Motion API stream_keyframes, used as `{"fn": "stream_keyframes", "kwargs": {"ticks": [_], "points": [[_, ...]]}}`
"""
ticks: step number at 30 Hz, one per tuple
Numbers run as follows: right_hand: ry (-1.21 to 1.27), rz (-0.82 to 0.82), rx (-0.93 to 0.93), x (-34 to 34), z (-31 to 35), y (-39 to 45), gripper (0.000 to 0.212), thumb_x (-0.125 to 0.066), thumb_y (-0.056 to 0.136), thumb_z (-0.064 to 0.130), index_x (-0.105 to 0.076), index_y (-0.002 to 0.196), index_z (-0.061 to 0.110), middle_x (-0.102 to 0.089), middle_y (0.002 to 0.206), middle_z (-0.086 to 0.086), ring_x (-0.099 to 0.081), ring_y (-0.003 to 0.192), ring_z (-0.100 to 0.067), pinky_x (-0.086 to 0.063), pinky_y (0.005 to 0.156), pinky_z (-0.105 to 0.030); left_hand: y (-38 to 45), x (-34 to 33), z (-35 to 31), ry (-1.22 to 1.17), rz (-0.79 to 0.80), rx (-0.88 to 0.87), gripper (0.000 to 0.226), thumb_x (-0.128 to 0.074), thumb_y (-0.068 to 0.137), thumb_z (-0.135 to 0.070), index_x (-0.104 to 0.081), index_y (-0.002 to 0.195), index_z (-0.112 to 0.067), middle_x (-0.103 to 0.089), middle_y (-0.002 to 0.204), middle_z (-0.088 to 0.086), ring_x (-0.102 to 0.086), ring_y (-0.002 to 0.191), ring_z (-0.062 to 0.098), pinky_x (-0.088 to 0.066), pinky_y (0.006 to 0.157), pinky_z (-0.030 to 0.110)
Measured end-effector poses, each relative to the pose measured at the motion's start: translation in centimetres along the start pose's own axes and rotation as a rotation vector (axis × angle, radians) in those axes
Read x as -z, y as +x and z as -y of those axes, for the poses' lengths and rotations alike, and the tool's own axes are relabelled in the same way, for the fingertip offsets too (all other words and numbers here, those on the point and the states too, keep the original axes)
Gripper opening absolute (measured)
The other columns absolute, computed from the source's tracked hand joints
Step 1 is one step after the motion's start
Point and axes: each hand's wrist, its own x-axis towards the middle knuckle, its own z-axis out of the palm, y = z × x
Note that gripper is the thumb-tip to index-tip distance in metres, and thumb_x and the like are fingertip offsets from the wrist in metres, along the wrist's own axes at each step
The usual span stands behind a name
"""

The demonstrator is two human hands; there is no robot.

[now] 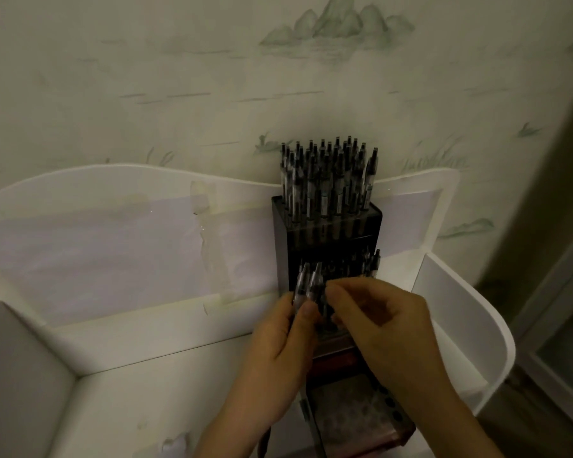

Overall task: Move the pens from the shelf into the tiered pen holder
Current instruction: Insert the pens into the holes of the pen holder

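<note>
A dark tiered pen holder stands on the white shelf against the back panel. Its top tier is packed with several clear pens with black caps. A few more pens stand at the right of the middle tier. My left hand grips a small bundle of clear pens, held upright in front of the middle tier. My right hand is right beside it, fingertips pinched at one pen of the bundle. The lowest tier shows empty holes.
The shelf has a white curved back panel with taped paper, a grey divider at left and a white side wall at right. Patterned wallpaper rises behind. Floor lies beyond the right edge.
</note>
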Motion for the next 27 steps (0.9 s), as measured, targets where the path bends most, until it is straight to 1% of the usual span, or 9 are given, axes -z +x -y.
{"fn": "stream_keyframes", "kwargs": {"ticks": [4,7,12,15,18,20,22,24,27], "points": [[0.118,0.097,-0.076,-0.3,0.5,-0.1,0.018,-0.063,0.072,0.043,-0.069,0.087,0.038,-0.073,0.081,0.021,-0.069,0.079,0.001,-0.052,0.067,-0.009,-0.1,-0.5,-0.1,0.061,0.015,-0.024,0.023,-0.04,0.096,-0.041,-0.059,0.087,-0.031,-0.054,0.054,-0.012,-0.046,0.044,-0.001,-0.037,0.046,0.015],[0.148,0.117,-0.101,-0.1,0.5,-0.1,0.011,-0.066,0.078,0.035,-0.071,0.087,0.035,-0.074,0.081,0.017,-0.07,0.079,0.0,-0.053,0.068,-0.012,-0.1,-0.8,-0.5,0.092,0.029,-0.046,0.022,-0.039,0.098,-0.035,-0.058,0.092,-0.027,-0.059,0.055,-0.017,-0.053,0.047,-0.005,-0.04,0.048,0.012],[0.138,0.101,-0.143,0.5,0.4,0.3,0.008,-0.066,0.087,0.025,-0.074,0.088,0.028,-0.075,0.081,0.011,-0.071,0.078,-0.006,-0.056,0.068,-0.017,0.0,-1.2,-0.9,0.121,0.069,-0.061,0.023,-0.04,0.1,-0.028,-0.061,0.101,-0.019,-0.06,0.053,-0.018,-0.053,0.045,-0.007,-0.039,0.047,0.008],[0.104,0.07,-0.127,1.1,0.4,0.6,0.007,-0.068,0.087,0.024,-0.075,0.088,0.024,-0.075,0.079,0.009,-0.071,0.076,-0.007,-0.057,0.069,-0.019,0.3,-1.6,-1.2,0.153,0.084,-0.067,0.024,-0.04,0.1,-0.028,-0.061,0.097,-0.016,-0.058,0.05,-0.012,-0.05,0.041,-0.004,-0.038,0.047,0.009],[0.144,-0.023,-0.105,1.8,0.8,1.0,0.008,-0.068,0.087,0.018,-0.075,0.084,0.018,-0.073,0.07,0.005,-0.069,0.064,-0.008,-0.054,0.061,-0.017,0.7,-1.5,-1.0,0.19,0.059,-0.073,0.034,-0.039,0.096,-0.04,-0.056,0.087,-0.012,-0.056,0.05,0.001,-0.046,0.039,0.006,-0.042,0.046,0.026],[0.201,-0.142,-0.083,2.9,1.3,1.5,0.008,-0.067,0.087,0.015,-0.074,0.083,0.014,-0.072,0.068,-0.001,-0.065,0.056,-0.012,-0.054,0.057,-0.019,1.1,-0.9,-0.7,0.219,0.007,-0.071,0.039,-0.038,0.094,-0.044,-0.052,0.083,-0.01,-0.06,0.056,0.009,-0.048,0.038,0.01,-0.044,0.045,0.031],[0.224,-0.24,-0.02,4.2,1.9,2.1,0.008,-0.067,0.087,0.013,-0.073,0.082,0.012,-0.071,0.066,-0.006,-0.064,0.053,-0.015,-0.055,0.057,-0.021,1.4,-0.3,-0.6,0.218,-0.038,-0.066,0.041,-0.037,0.095,-0.043,-0.05,0.08,-0.007,-0.06,0.056,0.01,-0.049,0.037,0.012,-0.043,0.044,0.029],[0.16,-0.315,0.082,5.2,2.1,2.5,0.007,-0.068,0.087,0.014,-0.073,0.082,0.014,-0.071,0.065,-0.005,-0.065,0.055,-0.017,-0.056,0.059,-0.022,1.5,0.2,-0.6,0.207,-0.074,-0.079,0.039,-0.038,0.099,-0.036,-0.047,0.075,-0.006,-0.053,0.051,0.005,-0.045,0.038,0.01,-0.04,0.044,0.025],[-0.011,-0.368,0.197,5.2,1.6,2.8,0.003,-0.07,0.086,0.022,-0.072,0.086,0.024,-0.07,0.069,0.003,-0.068,0.064,-0.016,-0.055,0.065,-0.025,1.6,0.4,-0.3,0.157,-0.123,-0.091,0.034,-0.042,0.098,-0.037,-0.045,0.069,-0.018,-0.043,0.052,-0.006,-0.037,0.042,0.007,-0.032,0.042,0.02]]}}
